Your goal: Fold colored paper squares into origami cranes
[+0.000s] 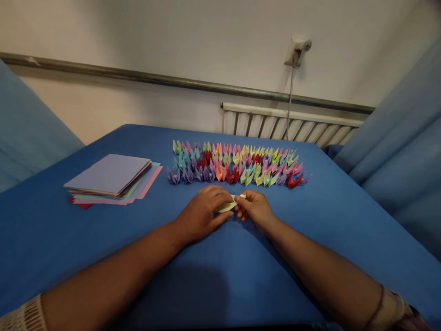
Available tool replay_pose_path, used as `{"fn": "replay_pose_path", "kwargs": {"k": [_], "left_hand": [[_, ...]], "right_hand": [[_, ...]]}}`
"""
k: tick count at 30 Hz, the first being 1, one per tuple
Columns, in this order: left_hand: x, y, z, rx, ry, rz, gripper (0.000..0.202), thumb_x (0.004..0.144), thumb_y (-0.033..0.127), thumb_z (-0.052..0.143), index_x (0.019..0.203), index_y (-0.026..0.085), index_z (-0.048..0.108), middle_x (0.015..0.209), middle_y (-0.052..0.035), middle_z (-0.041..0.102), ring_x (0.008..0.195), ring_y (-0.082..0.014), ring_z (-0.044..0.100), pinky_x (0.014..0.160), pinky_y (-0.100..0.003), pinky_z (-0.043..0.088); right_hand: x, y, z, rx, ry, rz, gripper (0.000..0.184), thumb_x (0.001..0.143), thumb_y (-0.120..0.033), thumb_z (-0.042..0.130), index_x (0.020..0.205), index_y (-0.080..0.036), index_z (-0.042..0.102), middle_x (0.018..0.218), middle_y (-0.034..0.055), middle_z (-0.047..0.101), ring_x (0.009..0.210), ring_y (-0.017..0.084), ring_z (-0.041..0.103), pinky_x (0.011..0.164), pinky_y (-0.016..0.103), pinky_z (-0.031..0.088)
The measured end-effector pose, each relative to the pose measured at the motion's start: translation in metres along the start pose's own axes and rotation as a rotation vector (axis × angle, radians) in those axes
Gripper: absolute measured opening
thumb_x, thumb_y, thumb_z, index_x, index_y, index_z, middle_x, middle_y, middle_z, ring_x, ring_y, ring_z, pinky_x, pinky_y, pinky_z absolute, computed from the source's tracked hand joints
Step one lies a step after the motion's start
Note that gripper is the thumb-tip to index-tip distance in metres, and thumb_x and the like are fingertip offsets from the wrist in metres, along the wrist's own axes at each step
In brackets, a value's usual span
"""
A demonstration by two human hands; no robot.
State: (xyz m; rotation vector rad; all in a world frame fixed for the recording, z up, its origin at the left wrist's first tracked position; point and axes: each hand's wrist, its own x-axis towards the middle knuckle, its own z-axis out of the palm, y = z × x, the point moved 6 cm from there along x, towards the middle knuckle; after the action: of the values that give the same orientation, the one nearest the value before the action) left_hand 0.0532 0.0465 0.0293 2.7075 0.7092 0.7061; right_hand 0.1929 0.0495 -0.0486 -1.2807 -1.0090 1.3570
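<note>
My left hand [203,212] and my right hand [255,209] meet at the middle of the blue table [324,216]. Both pinch a small, pale yellow-green folded piece of paper [230,204] that lies flat on the cloth between them. The fingers of each hand are closed on it and cover most of it. Just beyond my hands stand several rows of small folded paper cranes [237,164] in purple, red, green, pink and yellow.
A stack of coloured paper sheets [112,178], lilac on top, lies at the left of the table. Blue fabric [399,138] hangs at both sides. A metal rail [193,83] and a white wall fitting [296,49] are on the wall behind.
</note>
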Motion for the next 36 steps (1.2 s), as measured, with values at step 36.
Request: {"fn": "replay_pose_path", "kwargs": {"k": [36], "left_hand": [[-0.006, -0.032, 0.026, -0.017, -0.169, -0.306, 0.01, 0.081, 0.02, 0.055, 0.072, 0.018, 0.06, 0.099, -0.0041, 0.064, 0.095, -0.0209, 0.057, 0.088, -0.036, 0.045]], "right_hand": [[-0.027, -0.025, 0.008, -1.204, -0.216, -0.66, 0.013, 0.095, -0.023, 0.05, 0.096, -0.018, 0.062, 0.094, 0.0055, 0.066, 0.089, 0.018, 0.057, 0.08, 0.034, 0.038]]}}
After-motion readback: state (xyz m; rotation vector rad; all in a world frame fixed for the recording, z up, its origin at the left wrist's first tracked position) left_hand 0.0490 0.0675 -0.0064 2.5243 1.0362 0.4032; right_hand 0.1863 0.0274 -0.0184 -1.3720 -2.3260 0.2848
